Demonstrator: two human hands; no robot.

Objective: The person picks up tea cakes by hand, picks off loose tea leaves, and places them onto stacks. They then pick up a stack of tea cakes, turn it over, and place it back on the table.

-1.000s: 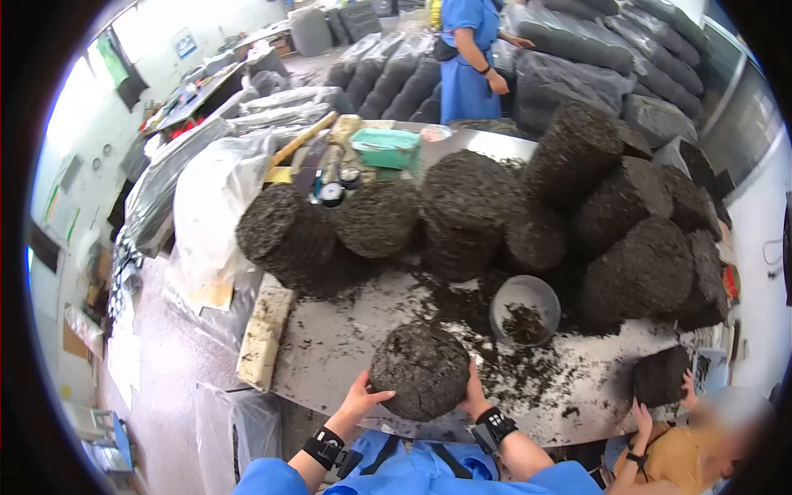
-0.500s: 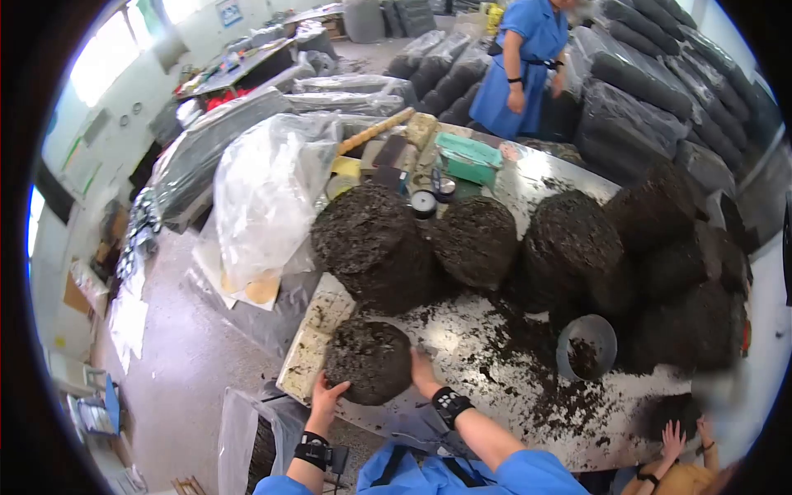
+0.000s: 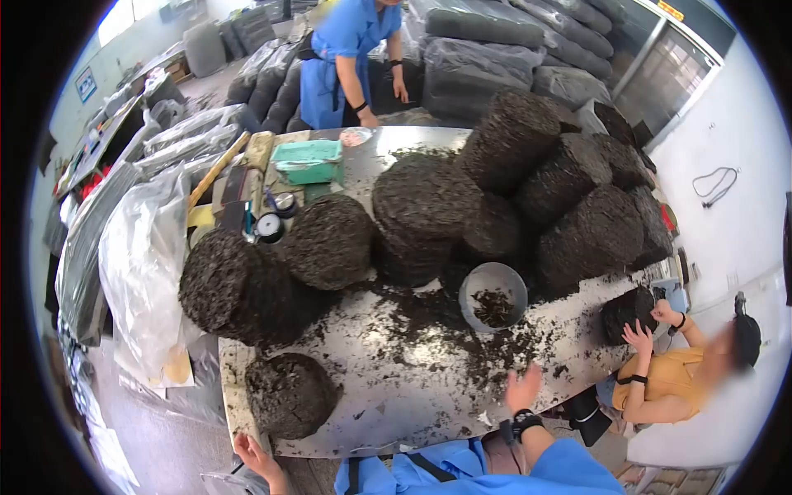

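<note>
Head view: at the bottom edge, the person's left hand (image 3: 256,458) is open and empty just below the rim of the shiny metal table (image 3: 396,404). It is near, but not touching, the dark round pressed cake of leaves (image 3: 289,394) on the table's lower-left corner. Right of centre, the right hand (image 3: 522,388) is open with fingers spread, holding nothing, over loose dark crumbs. Beyond it stands a round grey metal bowl (image 3: 478,279) holding some crumbs. Behind that, big dark cylinders (image 3: 429,214) are piled across the table. At lower right, a co-worker in yellow grips a smaller dark block (image 3: 627,312).
</note>
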